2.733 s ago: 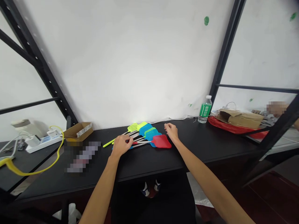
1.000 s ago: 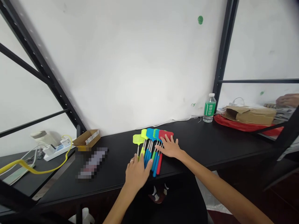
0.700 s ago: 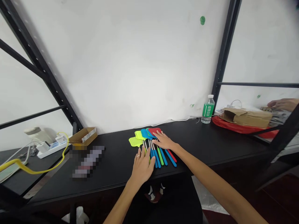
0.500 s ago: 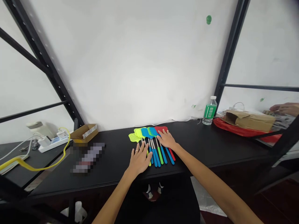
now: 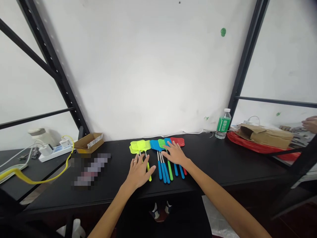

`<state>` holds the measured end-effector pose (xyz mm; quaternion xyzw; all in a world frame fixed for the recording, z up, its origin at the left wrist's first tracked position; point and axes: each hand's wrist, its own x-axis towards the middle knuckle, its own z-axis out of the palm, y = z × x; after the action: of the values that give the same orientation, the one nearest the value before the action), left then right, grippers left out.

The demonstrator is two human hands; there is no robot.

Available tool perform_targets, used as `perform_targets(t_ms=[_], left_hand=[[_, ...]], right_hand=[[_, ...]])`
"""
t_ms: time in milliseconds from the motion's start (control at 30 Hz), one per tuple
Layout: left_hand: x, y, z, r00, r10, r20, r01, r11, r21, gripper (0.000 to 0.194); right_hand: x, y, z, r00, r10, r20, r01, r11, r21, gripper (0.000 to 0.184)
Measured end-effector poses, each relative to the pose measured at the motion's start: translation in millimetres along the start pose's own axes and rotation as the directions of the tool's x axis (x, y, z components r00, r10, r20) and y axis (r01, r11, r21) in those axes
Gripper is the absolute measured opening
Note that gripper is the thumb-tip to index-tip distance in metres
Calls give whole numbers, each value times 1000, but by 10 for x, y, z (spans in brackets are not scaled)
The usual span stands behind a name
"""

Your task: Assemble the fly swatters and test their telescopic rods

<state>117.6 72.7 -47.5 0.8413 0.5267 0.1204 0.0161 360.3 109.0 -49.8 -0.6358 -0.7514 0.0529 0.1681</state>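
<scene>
Several fly swatters lie fanned out on the black table, heads toward the wall and handles toward me. Yellow fly swatters (image 5: pixel 140 144) are on the left, with my left hand (image 5: pixel 138 172) spread flat over their shafts and handles. Blue fly swatters (image 5: pixel 163 172) and a green fly swatter (image 5: pixel 170 170) lie in the middle. At the right end is a red fly swatter (image 5: pixel 179 142). My right hand (image 5: pixel 177 155) rests with fingers apart over the blue, green and red ones, hiding some of their shafts.
A cardboard tray (image 5: pixel 89 142) and a power strip (image 5: pixel 55 152) with a yellow cable (image 5: pixel 69 162) are on the left. At the back right stands a water bottle (image 5: pixel 223 124). Beyond the rack post lie a cardboard box (image 5: pixel 267 135) and red plastic (image 5: pixel 240 140); another person's hand (image 5: pixel 311 124) shows there.
The swatters have turned from lying sideways in a pile to handles toward me. Both my hands opened onto them. Lately my left hand slid left with the yellow swatters, apart from the blue ones.
</scene>
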Motion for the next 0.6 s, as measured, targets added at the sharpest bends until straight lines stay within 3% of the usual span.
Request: perform_targets(t_ms=[100,200,400,600], left_hand=[[12,147,43,993,118,16,-118,993,-19,74],[38,254,93,985,162,59,-160,986,-42,65],[24,220,132,989,149,4,-149,989,-10,59],[-44,121,128,999,42,-1,-42,999,11,70]], right_hand=[[-15,-125,32,995,-87,53,86,996,20,68],[-18,-120,41,998,-31,46,30,999,16,64],[-64,17,-7,995,32,90,-31,999,-8,67],[-15,-158,38,981,-55,189,51,998,25,75]])
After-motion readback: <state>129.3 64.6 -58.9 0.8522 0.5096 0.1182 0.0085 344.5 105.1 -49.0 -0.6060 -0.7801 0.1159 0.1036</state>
